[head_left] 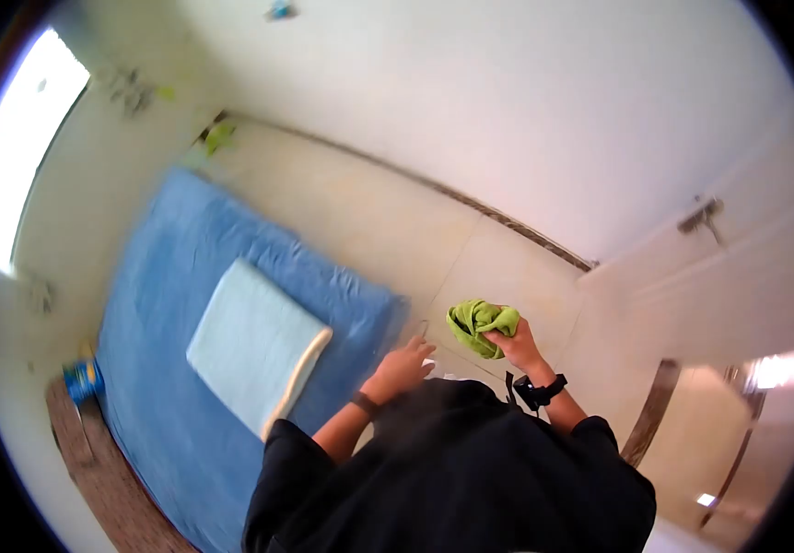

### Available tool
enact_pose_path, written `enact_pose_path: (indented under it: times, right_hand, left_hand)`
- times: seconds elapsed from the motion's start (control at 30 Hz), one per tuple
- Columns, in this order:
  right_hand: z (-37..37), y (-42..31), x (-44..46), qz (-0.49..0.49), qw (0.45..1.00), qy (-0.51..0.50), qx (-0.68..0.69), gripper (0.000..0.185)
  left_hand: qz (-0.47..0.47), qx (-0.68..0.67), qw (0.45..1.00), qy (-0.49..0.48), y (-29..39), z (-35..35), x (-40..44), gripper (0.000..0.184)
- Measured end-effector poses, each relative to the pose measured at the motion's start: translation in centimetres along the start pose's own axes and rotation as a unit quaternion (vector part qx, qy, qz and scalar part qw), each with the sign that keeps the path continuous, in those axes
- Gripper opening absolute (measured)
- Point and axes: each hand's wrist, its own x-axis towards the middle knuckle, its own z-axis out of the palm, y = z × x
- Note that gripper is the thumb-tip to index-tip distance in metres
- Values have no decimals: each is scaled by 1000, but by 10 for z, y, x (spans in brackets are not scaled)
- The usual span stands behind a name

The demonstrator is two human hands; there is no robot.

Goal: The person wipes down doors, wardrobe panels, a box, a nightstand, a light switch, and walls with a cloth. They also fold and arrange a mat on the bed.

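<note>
A crumpled green cloth [482, 326] is held in my right hand [519, 347], out over the tiled floor, with the fingers wrapped round its lower right side. My left hand [402, 366] is near the corner of the blue-covered bed [171, 304], its fingers apart and nothing seen in it. On the bed lies a pale blue pillow [254, 341] with a cream edge, to the left of my left hand. The cloth and my left hand are apart.
A brown wooden ledge [93, 461] with a blue container [83, 381] runs along the bed's lower left. White walls with a dark skirting strip [415, 178] border the tiled floor. A door handle [703, 217] and a doorway are at the right.
</note>
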Motion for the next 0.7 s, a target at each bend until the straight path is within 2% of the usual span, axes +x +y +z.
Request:
enact_pose_path:
  times: [0.1,0.2,0.37,0.47,0.57,0.7]
  right_hand:
    - [-62,8,8,6,996,80,38,44]
    - [-119,28,3,1,985,163,57,45]
    - [-198,30,-9,-45,962,266,39,45]
    - [-261,28,-12,-43,937,342,46,44]
    - [-303,6,-32,-84,905,401,114,47]
    - [-360,-14,-65,-144,878,450,73,46]
  left_hand:
    - [86,-6,996,-17,16,2,76,39]
    - [125,2,989,-80,61,-9,154,43]
    - [260,-38,956,-129,139,12,292,66]
    - [365,-46,915,-164,224,26,377,79]
    - [439,-22,875,-205,290,39,412,85]
    - [476,-43,858,-188,365,62,429,84]
